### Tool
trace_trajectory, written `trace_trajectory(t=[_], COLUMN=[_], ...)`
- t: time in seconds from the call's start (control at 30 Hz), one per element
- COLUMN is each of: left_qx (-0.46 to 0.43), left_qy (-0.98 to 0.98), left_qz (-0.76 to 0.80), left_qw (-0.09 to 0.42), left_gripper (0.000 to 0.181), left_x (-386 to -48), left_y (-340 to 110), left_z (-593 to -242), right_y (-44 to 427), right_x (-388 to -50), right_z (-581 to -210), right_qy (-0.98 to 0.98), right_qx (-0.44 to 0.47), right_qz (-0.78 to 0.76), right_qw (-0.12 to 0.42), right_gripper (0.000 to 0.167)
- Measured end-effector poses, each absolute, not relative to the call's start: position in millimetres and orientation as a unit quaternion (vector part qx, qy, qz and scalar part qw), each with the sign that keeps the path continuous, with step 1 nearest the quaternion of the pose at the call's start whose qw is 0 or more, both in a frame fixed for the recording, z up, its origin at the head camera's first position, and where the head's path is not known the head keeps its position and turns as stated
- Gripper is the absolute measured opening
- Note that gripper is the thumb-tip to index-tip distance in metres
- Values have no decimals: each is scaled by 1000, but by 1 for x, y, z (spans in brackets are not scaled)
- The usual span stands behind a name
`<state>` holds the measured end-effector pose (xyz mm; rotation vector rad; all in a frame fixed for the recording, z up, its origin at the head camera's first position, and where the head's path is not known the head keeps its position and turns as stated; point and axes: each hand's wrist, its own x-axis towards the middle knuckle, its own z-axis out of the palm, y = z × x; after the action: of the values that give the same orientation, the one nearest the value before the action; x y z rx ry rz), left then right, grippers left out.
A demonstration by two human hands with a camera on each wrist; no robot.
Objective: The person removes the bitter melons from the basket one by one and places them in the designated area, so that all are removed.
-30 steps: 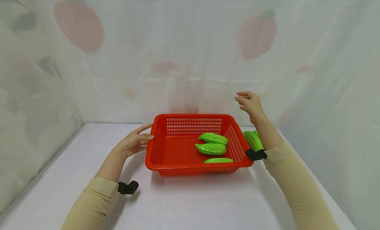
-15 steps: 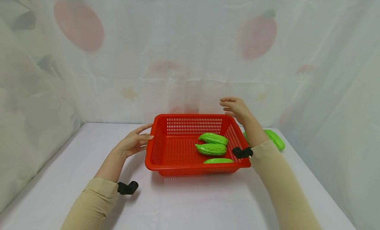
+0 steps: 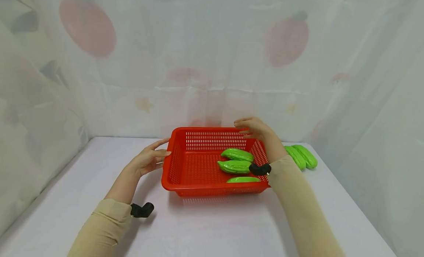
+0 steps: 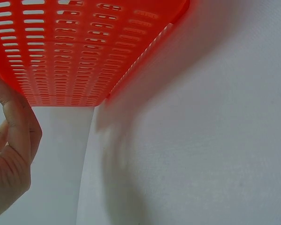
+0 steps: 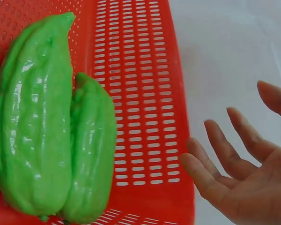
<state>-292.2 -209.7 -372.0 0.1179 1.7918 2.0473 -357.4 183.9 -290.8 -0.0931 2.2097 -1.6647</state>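
A red plastic basket with slotted walls stands on the white table. Three green bitter melons lie in its right half: a back one, a middle one and a front one partly hidden by the front rim. My left hand holds the basket's left rim, with the thumb over it; in the left wrist view its bent fingers meet the rim from below. Above the back right corner hovers my right hand, fingers loosely spread and nothing in them, as the right wrist view confirms.
Two more bitter melons lie side by side on the table right of the basket, an inner one and an outer one. A pale printed curtain hangs behind the table and along both sides.
My right hand has moved left and down, from above the bitter melons on the right to the basket's back right corner. Both outside bitter melons have come into sight. The left hand has stayed put.
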Motion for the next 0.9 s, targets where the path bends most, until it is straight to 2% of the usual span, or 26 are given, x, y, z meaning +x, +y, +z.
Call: trace_trajectory(t=[0.43,0.67,0.9], left_qx=[35,34,31], left_qy=[643,637,636], left_qz=[738,742,743], left_qw=[203,204,206], left_gripper=[74,74,75], left_x=[-293,-291,-292], left_y=[-209,-209,-209], left_z=[-373,-373,-373], right_y=[184,181,183], right_x=[-361,-358,-360], right_z=[-314,-323,-332], right_qy=[794,852,872], right_qx=[-36,-90,-106], right_qz=[-565,-467,-420], right_qw=[221,221,228], right_gripper=[51,51,52])
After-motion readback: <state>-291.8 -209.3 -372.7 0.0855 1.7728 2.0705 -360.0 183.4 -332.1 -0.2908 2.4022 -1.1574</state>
